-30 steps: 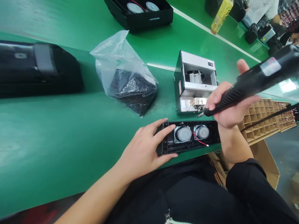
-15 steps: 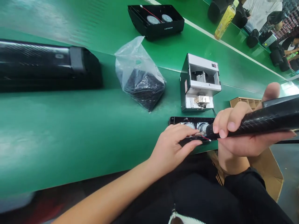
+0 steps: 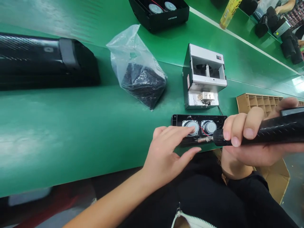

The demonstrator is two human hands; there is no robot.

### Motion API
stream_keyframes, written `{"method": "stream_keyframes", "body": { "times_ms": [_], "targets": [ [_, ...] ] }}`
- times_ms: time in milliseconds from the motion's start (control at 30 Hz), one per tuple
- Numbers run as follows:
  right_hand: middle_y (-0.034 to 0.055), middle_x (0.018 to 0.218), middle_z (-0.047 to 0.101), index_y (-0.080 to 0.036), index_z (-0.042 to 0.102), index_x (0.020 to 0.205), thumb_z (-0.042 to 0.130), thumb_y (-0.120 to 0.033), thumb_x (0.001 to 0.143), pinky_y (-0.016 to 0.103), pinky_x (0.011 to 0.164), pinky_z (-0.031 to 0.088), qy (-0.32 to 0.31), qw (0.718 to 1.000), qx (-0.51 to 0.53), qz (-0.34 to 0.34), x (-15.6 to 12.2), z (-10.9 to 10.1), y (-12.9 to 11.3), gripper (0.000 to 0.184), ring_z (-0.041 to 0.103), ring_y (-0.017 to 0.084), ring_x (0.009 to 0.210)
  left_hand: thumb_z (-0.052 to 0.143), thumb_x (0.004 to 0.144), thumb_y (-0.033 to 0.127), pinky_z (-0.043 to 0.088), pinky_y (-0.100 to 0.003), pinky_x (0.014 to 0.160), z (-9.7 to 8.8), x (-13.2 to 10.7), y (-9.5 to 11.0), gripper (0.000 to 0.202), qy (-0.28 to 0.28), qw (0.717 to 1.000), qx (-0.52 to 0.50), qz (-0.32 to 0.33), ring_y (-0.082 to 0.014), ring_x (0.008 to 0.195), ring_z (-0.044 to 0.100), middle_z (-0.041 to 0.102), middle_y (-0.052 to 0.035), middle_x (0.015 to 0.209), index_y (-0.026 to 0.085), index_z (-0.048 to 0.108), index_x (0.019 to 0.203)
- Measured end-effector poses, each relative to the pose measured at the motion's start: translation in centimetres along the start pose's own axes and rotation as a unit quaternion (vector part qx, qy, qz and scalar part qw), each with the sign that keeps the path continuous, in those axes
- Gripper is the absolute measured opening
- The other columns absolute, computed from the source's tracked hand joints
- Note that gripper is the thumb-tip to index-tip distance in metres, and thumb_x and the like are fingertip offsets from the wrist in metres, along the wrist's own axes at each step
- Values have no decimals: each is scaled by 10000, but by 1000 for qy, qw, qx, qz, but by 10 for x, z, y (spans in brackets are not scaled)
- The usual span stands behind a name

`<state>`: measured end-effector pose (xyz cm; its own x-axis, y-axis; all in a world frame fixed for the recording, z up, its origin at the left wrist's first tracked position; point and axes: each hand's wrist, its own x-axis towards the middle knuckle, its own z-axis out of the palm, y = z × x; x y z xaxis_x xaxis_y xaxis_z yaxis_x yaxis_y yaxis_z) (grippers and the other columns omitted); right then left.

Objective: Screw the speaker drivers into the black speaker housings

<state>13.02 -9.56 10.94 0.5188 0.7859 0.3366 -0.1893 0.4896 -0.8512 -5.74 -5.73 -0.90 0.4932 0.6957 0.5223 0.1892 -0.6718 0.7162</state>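
My right hand (image 3: 251,136) is wrapped around a black electric screwdriver (image 3: 268,129), which points left. Its bit (image 3: 204,139) lies over the near edge of a black panel (image 3: 176,119) with two round speakers (image 3: 210,127) set in it and a red wire beside them. My left hand (image 3: 169,147) is open just left of the bit, thumb and forefinger apart with nothing between them. The fingertips hang over the left speaker, and whether they touch it I cannot tell.
Behind the panel stands a silver screw feeder (image 3: 209,83). To its left are a plastic bag (image 3: 142,79) of dark parts and a long black housing (image 3: 47,63). Farther back are an open black case (image 3: 163,20) and a yellow bottle (image 3: 229,14). A divided cardboard box (image 3: 251,102) sits at right.
My left thumb and forefinger have come off the screwdriver bit and spread, moving a little left. The screwdriver has shifted slightly right, showing more of the panel. The camera view has tilted down slightly.
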Motion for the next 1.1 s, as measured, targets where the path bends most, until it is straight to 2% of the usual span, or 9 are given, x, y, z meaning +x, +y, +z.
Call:
{"method": "stream_keyframes", "body": {
  "times_ms": [67,167,267,400,533,700,867,967,1100],
  "targets": [
    [-111,634,584,-447,830,1223,833,-714,993,290,396,529,-12,1000,3,-5,1,-2,1,352,485,119,358,834,1115,415,517,-400,890,1,1,3,278,-15,999,-28,4,-211,965,851,908,-35,1139,234,772,1317],
    [-115,640,559,-471,818,1248,805,-752,993,294,390,523,-13,1000,-7,-1,1,-6,4,379,460,115,349,752,1161,302,497,-385,842,3,3,5,75,-24,998,-64,2,-172,871,830,896,17,997,254,809,1166],
    [-121,632,531,-469,810,1255,784,-747,1009,279,389,503,-11,1000,-16,-8,0,-7,4,372,420,104,335,674,1178,202,505,-360,825,3,2,6,152,-21,996,-82,-11,-137,841,816,882,45,963,250,804,1115],
    [-118,642,528,-447,804,1271,752,-717,1049,276,408,526,-11,1000,-15,-19,-3,-6,1,354,433,101,353,720,1162,228,556,-355,888,0,-3,6,80,-11,997,-74,-15,-150,909,845,901,24,1059,251,780,1210],
    [-115,649,509,-466,786,1292,720,-743,1064,278,405,529,-16,1000,-15,-11,-4,-5,2,364,427,103,353,761,1140,228,596,-358,919,-3,-5,7,177,12,999,-38,-6,-180,968,869,909,-18,1130,246,735,1314],
    [-117,621,513,-467,829,1218,768,-752,1020,278,380,506,-3,1000,-31,0,-2,2,2,352,419,106,335,730,1120,103,567,-334,842,-4,-4,7,170,27,999,-12,45,-143,871,862,898,43,991,258,738,1190],
    [-122,577,448,-483,809,1221,678,-764,1070,282,373,479,33,999,-40,-2,-9,12,-3,345,406,123,322,712,1150,197,564,-366,843,-4,-8,2,92,11,1000,-1,8,-167,841,851,890,20,960,253,774,1110],
    [-131,547,398,-495,805,1215,643,-785,1077,277,353,435,22,999,-47,0,-10,8,-3,359,333,120,293,718,1129,170,550,-373,865,-4,-9,3,107,5,1000,-27,2,-167,848,846,889,28,963,260,777,1127],
    [-138,558,424,-492,829,1202,768,-754,1016,279,346,444,-2,999,-54,0,-7,-3,3,327,294,99,285,723,1125,138,528,-353,866,-4,-8,5,111,2,999,-36,23,-148,879,849,881,43,955,246,746,1129]
  ]
}}
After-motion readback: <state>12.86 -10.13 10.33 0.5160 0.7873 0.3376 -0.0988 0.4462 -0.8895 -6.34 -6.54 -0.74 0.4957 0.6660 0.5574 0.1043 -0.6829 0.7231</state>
